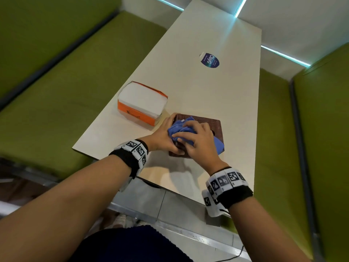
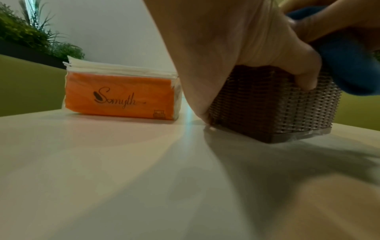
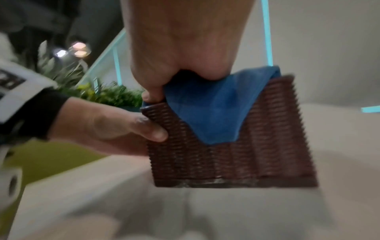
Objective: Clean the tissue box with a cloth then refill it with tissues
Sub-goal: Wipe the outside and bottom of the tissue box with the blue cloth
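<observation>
A brown woven tissue box (image 1: 211, 123) (image 2: 271, 105) (image 3: 236, 155) stands on the cream table near its front edge. My left hand (image 1: 164, 135) (image 3: 115, 125) grips the box's left side, thumb on the near wall. My right hand (image 1: 196, 138) (image 3: 185, 53) holds a bunched blue cloth (image 1: 181, 127) (image 3: 216, 107) (image 2: 349, 65) on top of the box; a corner of the cloth hangs over the near wall. An orange pack of white tissues (image 1: 141, 103) (image 2: 121, 92), open on top, lies just left of the box.
The table (image 1: 217, 87) runs away from me between green benches (image 1: 56, 91) on both sides. A dark blue round sticker (image 1: 210, 60) lies flat further back on the table. Plants (image 2: 30, 37) stand behind the left bench.
</observation>
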Tool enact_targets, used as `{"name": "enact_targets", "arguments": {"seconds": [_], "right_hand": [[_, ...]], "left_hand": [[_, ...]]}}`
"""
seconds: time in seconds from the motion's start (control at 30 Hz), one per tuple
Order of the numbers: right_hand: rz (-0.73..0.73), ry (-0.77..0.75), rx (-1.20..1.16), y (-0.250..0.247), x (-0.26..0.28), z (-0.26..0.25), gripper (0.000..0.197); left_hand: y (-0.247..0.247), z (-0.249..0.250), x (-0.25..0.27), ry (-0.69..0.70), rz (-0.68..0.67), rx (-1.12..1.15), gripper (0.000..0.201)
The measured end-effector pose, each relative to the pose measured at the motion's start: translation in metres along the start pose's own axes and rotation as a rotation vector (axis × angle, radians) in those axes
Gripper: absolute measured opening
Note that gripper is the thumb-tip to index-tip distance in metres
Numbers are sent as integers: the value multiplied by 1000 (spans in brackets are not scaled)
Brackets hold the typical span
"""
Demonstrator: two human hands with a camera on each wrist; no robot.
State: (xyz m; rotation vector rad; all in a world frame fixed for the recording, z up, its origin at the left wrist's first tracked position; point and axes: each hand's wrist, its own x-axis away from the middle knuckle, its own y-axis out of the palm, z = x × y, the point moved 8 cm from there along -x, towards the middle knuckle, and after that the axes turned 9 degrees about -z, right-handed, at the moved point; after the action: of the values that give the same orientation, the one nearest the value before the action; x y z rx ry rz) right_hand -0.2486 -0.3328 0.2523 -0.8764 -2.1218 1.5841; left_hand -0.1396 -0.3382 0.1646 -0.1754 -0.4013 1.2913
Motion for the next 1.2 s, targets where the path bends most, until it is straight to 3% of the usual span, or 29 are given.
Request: {"name": "enact_targets", "arguments": {"seconds": [0.2,0.33,0.53,0.77,0.9,1.0,1.1,1.2], "right_hand": [[78,30,-104,-15,18,35,25],[76,53,-55,-5,5,15,17],[74,50,79,-13,15,32,21],[-44,49,154,-10,13,15,33],[34,152,-178,-28,17,60,27],[131,177,-398,-35,15,61,35],[3,174,-89,-15,13,37,46],[41,109,-7,-14,11,27,37]], "left_hand": [[-4,6,1,21,53,-20,138],[-3,4,3,-11,24,-16,138],[-4,3,-1,0,45,-31,135],[-4,2,0,1,36,-36,137],[-5,6,-1,34,53,-32,136],[-6,6,0,34,63,-23,136],[-5,7,0,21,57,-38,138],[-4,6,0,23,46,-32,136]]}}
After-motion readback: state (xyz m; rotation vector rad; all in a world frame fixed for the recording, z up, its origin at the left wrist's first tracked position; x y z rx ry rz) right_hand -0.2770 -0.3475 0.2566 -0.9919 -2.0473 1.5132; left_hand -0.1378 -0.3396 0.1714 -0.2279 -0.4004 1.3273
